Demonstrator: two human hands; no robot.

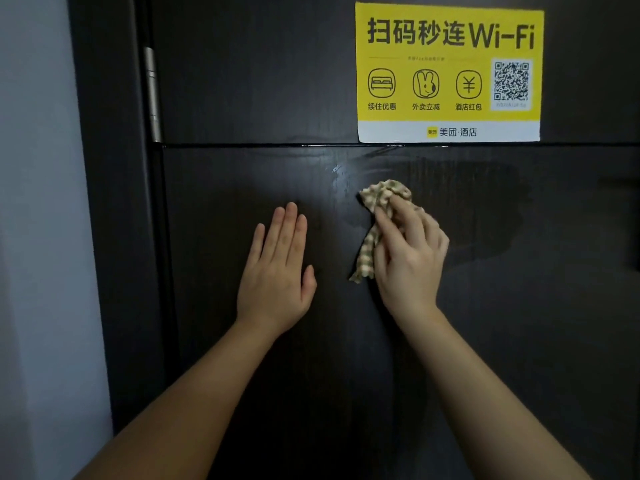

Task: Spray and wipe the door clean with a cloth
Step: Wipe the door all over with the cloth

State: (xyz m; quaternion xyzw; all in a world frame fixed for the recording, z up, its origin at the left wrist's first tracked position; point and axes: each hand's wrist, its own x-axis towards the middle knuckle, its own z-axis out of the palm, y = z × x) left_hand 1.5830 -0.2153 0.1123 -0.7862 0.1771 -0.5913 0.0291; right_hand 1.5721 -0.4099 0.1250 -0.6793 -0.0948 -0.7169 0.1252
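We pressed the beige checked cloth (381,195), seemingly soft and light, against the dark brown wooden door (242,375) just under its groove (277,145). Our right hand (410,258) curled its fingers round the bunched middle, likely the surest hold. Our left hand (277,271) lay flat on the door, fingers straight, empty.

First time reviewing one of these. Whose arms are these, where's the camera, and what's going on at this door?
There is no machine: a person works with bare hands, and the single picture comes from a camera worn on their head, looking at a dark door. The left hand lies flat on the door, fingers straight. The right hand grips a checked cloth against it, beside a wet-looking patch. Above hangs a yellow Wi-Fi sticker; a hinge shows at the left.
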